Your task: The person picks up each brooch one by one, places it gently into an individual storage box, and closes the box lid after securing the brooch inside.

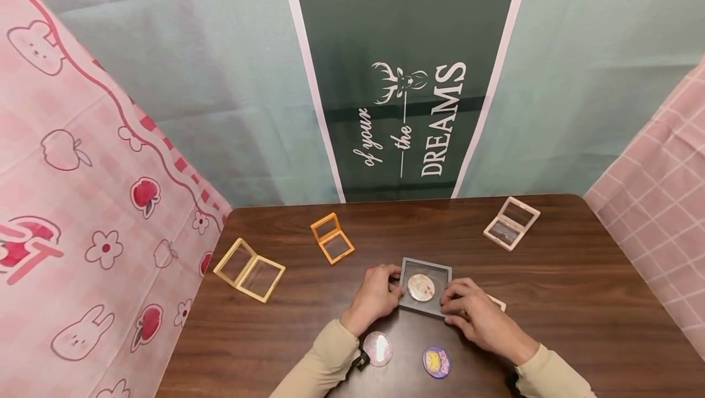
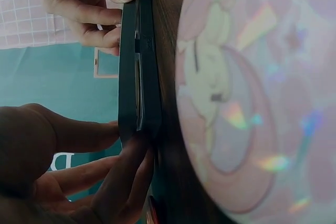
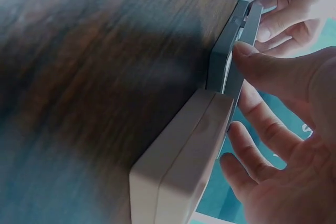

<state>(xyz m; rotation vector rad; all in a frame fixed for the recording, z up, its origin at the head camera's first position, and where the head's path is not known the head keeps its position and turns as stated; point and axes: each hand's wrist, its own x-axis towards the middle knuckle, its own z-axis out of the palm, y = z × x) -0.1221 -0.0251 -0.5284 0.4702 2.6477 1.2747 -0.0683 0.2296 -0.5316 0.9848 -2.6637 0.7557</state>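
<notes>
A grey square display case (image 1: 409, 307) with clear film windows lies on the table, a round patterned badge (image 1: 421, 288) showing inside. Its two halves lie together, with a thin seam between them along the edge in the left wrist view. My left hand (image 1: 377, 292) grips the left side with thumb and fingers. On the opposite side, my right hand (image 1: 478, 315) pinches the edge; its thumb (image 3: 265, 69) presses near the seam in the right wrist view. A pink round badge (image 1: 377, 349) and a purple badge with a yellow figure (image 1: 436, 362) lie nearer me.
A pale case (image 3: 176, 171) lies right beside the grey one, mostly under my right hand. Open cases stand farther out: yellow (image 1: 268, 296) at left, orange (image 1: 344, 255) behind, pale pink (image 1: 498, 242) at back right. Curtains hang around the table (image 1: 578, 300).
</notes>
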